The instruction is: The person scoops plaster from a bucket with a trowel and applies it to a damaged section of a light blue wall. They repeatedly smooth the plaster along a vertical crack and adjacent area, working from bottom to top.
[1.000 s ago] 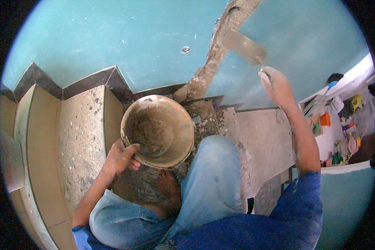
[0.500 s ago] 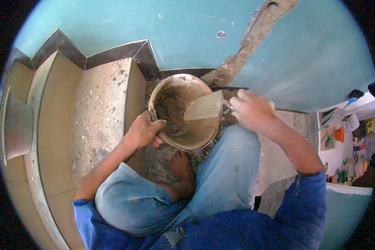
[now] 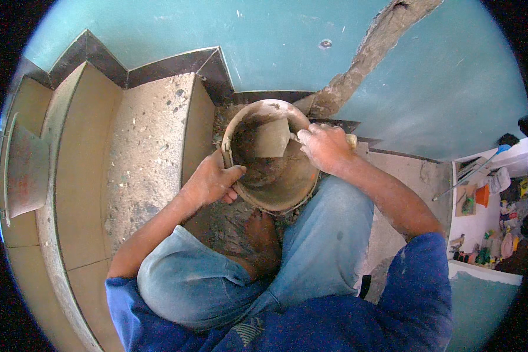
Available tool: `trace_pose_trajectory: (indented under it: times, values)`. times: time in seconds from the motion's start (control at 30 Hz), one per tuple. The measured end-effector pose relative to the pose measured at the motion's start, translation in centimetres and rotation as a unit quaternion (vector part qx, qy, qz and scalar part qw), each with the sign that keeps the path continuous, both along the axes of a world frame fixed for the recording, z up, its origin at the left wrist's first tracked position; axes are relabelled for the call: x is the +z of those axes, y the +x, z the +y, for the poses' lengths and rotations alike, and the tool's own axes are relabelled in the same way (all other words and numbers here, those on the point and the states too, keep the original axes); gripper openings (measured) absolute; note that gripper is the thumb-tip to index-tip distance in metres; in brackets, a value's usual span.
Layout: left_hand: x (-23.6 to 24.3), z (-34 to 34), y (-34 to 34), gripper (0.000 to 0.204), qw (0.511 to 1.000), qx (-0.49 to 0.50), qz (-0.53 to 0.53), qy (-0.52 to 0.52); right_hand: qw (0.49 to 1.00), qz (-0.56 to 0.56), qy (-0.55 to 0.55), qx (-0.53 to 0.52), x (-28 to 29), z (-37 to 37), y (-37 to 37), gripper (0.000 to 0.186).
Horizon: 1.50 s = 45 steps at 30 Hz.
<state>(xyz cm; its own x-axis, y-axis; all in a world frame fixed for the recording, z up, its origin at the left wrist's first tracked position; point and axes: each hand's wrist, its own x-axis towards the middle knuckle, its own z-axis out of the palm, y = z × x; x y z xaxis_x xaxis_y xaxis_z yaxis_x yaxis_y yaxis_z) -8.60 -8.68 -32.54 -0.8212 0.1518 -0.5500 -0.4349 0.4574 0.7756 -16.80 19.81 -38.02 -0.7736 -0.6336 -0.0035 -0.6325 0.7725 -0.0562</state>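
Note:
A round bucket (image 3: pixel 299 190) sits tilted in front of my bent knees, its inside smeared with grey-brown mortar. My left hand (image 3: pixel 212 180) is closed on its left rim, thumb over the edge. In my right hand (image 3: pixel 327 148) is a trowel (image 3: pixel 272 139), gripped by its handle, whose light end pokes out past the fist. The flat trowel blade lies inside the bucket, over the mortar near the far side. How much mortar sits under the blade is hidden.
Tiled stairs (image 3: pixel 149 152) strewn with rubble rise at the left, with another bucket (image 3: pixel 26 170) on a step. Ahead, a blue wall (image 3: pixel 281 53) bears a rough grey patched channel (image 3: pixel 366 61). Cluttered shelving and a blue-headed pole (image 3: pixel 472 171) are at the right.
My right hand has brought the trowel blade from the bucket's right side left and deeper inside. My left hand keeps its hold on the rim. The whole view has shifted slightly.

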Motion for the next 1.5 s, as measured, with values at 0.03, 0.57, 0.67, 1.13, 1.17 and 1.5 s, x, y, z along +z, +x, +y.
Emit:
trace_pose_trajectory:
  times: [0.03,0.57,0.67,1.13,1.17,1.5]
  values:
    - [0.0,0.0,0.0,0.04,1.0,-0.002,0.003,0.007,1.0,0.005,-0.026,-0.004,-0.1,0.0,0.1,0.019]
    - [0.3,-0.3,0.2,0.034,1.0,0.002,-0.006,-0.005,0.983,0.123,-0.133,0.028,2.0,4.1,2.2,0.027]
    - [0.6,-0.8,0.2,0.034,0.999,-0.001,-0.01,0.035,0.973,0.11,-0.201,-0.037,3.9,7.5,2.7,0.023]
    - [0.9,-0.8,0.3,0.03,0.999,0.019,-0.026,0.012,0.933,0.164,-0.176,-0.268,10.0,21.9,-4.3,0.031]
    - [0.9,-0.8,0.5,0.029,0.999,0.025,-0.026,-0.004,0.925,0.11,-0.151,-0.33,10.3,22.6,-3.8,0.034]
    - [1.3,0.3,0.2,0.03,0.999,0.036,0.0,0.013,0.913,0.197,-0.243,-0.263,11.3,19.5,-1.7,0.031]
